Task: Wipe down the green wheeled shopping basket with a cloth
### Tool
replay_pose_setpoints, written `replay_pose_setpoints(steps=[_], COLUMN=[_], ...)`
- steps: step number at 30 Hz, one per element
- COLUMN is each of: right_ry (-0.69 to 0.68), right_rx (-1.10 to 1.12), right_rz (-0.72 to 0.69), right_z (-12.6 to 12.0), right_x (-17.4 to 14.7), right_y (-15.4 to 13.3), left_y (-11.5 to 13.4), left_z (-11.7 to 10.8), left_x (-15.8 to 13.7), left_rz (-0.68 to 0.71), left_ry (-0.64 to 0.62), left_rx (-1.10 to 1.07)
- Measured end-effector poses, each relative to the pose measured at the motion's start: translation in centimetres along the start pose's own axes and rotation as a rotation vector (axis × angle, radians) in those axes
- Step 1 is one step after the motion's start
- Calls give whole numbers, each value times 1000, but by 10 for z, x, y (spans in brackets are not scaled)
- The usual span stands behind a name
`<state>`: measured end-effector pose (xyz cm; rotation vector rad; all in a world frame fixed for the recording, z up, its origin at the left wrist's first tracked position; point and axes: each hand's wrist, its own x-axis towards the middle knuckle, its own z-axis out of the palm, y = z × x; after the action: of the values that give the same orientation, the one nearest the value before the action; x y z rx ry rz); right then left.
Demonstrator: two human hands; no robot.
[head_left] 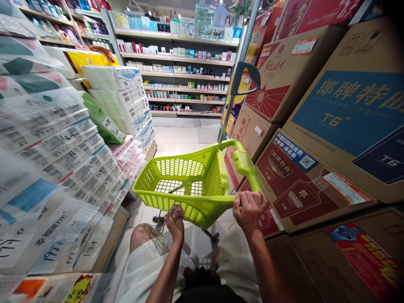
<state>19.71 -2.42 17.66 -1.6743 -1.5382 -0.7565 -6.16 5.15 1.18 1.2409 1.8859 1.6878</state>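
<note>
A lime-green shopping cart (205,198) with a perforated basket stands right in front of my knees, turned sideways. My right hand (249,209) is closed round the near corner of its green handle (241,160). Against the near side of the basket, my left hand (174,223) is closed on a small crumpled, pinkish-brown wad (177,211), whose kind I cannot make out. The basket floor shows through its slots with nothing lying on it. Below the basket, dark wheels (158,219) touch the tiled floor.
Stacked paper packs (116,94) line the left side, close to the cart. Large liquor cartons (353,105) are piled on the right. A grey pole with a dark loop handle (245,78) rises behind the cart. Shelves of small boxes (176,57) stand across the aisle's far end.
</note>
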Motion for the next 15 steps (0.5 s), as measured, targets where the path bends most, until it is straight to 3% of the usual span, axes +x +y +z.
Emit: replay_pose_setpoints(steps=[6, 9, 12, 15], right_ry=[-7, -1, 6, -7], right_rx=[-2, -10, -19, -73], right_rz=[-8, 0, 3, 18], right_z=[-2, -1, -2, -6], right_x=[0, -1, 0, 4], right_y=[-1, -4, -6, -11], left_y=[33, 25, 11, 19], left_z=[-7, -6, -7, -9], left_x=[44, 38, 25, 33], left_rz=[33, 13, -109, -93], left_ry=[195, 200, 158, 177], left_rx=[-125, -124, -80, -114])
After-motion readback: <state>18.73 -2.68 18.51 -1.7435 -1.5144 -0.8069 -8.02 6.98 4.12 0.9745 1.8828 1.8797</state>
